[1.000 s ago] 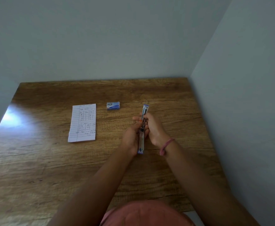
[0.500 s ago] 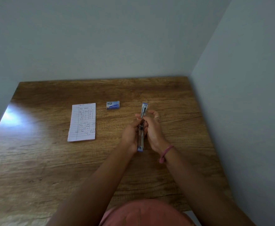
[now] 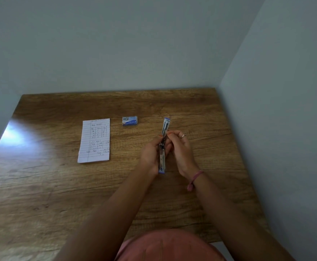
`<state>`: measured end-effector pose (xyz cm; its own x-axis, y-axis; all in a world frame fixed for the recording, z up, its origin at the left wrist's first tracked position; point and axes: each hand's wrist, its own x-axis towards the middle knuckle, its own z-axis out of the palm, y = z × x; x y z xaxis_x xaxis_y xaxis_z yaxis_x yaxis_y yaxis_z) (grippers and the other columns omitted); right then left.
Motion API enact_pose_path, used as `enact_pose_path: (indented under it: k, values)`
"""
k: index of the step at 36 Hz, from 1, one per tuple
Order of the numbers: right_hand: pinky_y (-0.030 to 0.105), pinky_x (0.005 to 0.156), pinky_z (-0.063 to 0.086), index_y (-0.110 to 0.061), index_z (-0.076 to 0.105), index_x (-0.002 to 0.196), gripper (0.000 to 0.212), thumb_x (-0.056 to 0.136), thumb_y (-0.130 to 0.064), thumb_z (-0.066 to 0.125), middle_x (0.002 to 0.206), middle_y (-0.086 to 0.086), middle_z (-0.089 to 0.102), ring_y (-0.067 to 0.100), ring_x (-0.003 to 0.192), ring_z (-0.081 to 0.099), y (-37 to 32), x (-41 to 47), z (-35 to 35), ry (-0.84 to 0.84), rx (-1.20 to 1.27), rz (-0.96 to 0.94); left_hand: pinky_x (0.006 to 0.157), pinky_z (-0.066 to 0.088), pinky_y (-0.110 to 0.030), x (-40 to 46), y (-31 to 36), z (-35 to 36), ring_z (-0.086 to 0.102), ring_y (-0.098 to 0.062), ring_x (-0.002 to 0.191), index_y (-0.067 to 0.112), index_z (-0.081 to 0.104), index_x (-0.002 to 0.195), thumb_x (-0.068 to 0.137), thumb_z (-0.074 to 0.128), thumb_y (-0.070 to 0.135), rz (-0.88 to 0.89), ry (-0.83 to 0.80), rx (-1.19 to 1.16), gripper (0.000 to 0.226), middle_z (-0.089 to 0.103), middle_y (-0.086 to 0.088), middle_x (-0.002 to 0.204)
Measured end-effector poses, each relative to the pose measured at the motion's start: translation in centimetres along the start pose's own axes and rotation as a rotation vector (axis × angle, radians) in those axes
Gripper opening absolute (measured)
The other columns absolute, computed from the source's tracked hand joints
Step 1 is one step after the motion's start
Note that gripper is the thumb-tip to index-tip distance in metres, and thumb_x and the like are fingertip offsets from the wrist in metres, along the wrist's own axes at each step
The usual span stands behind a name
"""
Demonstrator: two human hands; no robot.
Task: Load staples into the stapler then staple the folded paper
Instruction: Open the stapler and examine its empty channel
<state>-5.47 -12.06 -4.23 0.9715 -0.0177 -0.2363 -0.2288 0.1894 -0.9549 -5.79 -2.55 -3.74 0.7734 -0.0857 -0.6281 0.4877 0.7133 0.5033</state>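
A slim metal stapler with blue ends lies swung fully open, stretched away from me on the wooden table. My left hand grips its middle from the left. My right hand pinches at the hinge area with thumb and forefinger; whether it holds staples is too small to tell. A small blue staple box rests beyond, to the left of the stapler. The folded lined paper with handwriting lies flat further left.
Grey walls close the table at the back and along the right side. A bright glare patch marks the table's left part. A pink band circles my right wrist. My pink-clad lap sits at the near edge.
Both hands with the stapler shifted slightly away from me, and my right fingers moved onto the hinge area. The paper and the staple box stayed put.
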Motion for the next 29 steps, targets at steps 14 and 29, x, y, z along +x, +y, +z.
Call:
enact_pose_path:
  k: [14, 29]
  values:
    - [0.032, 0.073, 0.056, -0.023, 0.069, 0.093, 0.007, 0.092, -0.019, 0.063, 0.068, 0.001, 0.068, 0.014, 0.063, 0.065, -0.5, 0.4, -1.7, -0.114, -0.15, -0.07, 0.075, 0.057, -0.026, 0.0, 0.1, 0.0, 0.067, -0.017, 0.079, -0.007, 0.062, 0.113, 0.094, 0.053, 0.013, 0.015, -0.031, -0.029, 0.029, 0.067, -0.016, 0.095]
    - [0.045, 0.098, 0.051, -0.019, 0.071, 0.099, 0.014, 0.093, -0.026, 0.062, 0.091, 0.022, 0.061, 0.024, 0.087, 0.064, -1.0, 0.8, -1.4, -0.17, -0.032, 0.076, 0.059, 0.057, -0.02, 0.2, 0.9, 0.2, 0.067, -0.011, 0.059, 0.001, 0.072, 0.089, 0.094, 0.056, 0.016, -0.052, -0.144, -0.119, 0.022, 0.069, -0.006, 0.071]
